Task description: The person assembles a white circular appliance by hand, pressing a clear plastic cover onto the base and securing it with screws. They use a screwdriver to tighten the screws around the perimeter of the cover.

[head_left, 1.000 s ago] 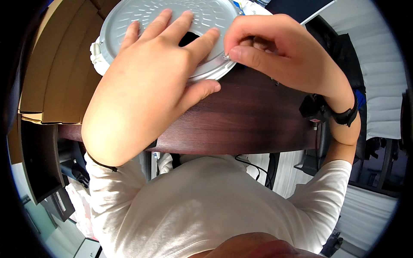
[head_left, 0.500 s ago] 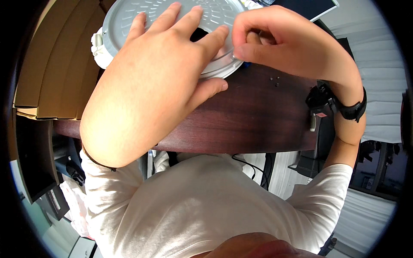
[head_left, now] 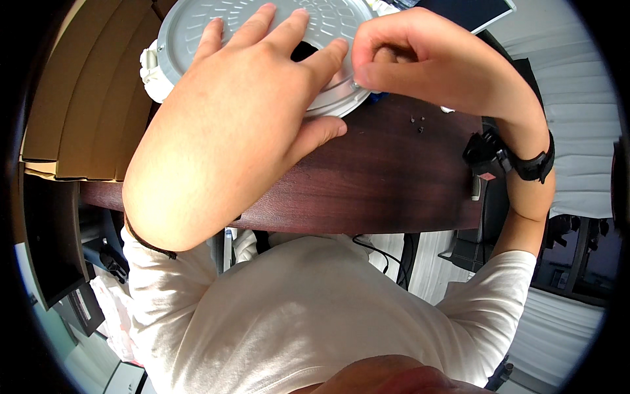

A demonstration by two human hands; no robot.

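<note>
Fingers [head_left: 287, 30] of the left hand [head_left: 243, 105], one of two hands present, lie spread across one round grey disc [head_left: 178, 46] at the top centre of the frame; the thumb stands apart, just outside the lower rim. One black wrist device [head_left: 484, 154] is strapped at the right wrist, right of centre. Three small dark bits [head_left: 420, 130] rest on the brown counter [head_left: 367, 171], right of centre, apart from both hands. Right hand [head_left: 420, 73], upper right of centre: thumb and index fingertip pressed together, pinching one small shiny piece [head_left: 356, 84] at the disc's lower-right rim. Governing relation: the piece lies directly at the right fingertips, which meet the rim from the right. The right hand is the nearer; the left index finger is near, to the left, and not touching the piece. The piece's long axis is too small to tell; the disc, being round, has none. One dark opening [head_left: 304, 51] shows in the disc, partly covered by the left hand. Cardboard boxes [head_left: 98, 98], number unclear, occupy the upper left.
</note>
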